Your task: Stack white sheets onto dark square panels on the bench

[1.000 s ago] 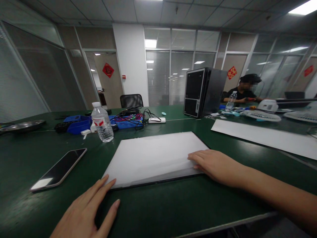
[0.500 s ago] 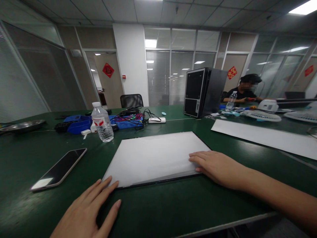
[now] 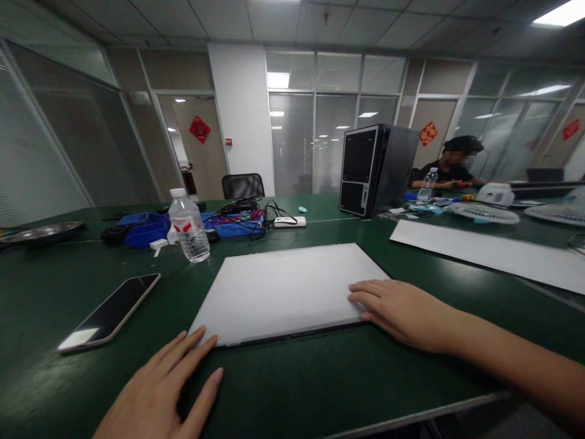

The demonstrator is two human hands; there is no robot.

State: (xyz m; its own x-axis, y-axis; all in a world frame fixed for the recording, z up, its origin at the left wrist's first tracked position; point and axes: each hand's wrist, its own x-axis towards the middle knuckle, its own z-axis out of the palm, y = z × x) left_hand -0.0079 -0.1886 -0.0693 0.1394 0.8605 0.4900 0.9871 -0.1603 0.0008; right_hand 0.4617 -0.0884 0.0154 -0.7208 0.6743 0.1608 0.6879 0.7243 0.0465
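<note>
Pressing my right hand [image 3: 402, 311] flat on the sheet [image 3: 283, 286], lower-right corner, likely pinning it; left hand [image 3: 159, 390] open, bottom left, fingertips at the other corner, gripping nothing.

Glass partition walls [image 3: 333, 140] ring the office, ceiling panels [image 3: 555, 13] lit, a black chair [image 3: 242, 185] behind the green table [image 3: 320, 378]

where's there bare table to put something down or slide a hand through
Bare green table lies between the phone and the white sheet, along the near edge between the left hand and right hand, and between the sheet and the long paper. Around the bottle it is crowded with blue trays and cables.
</note>
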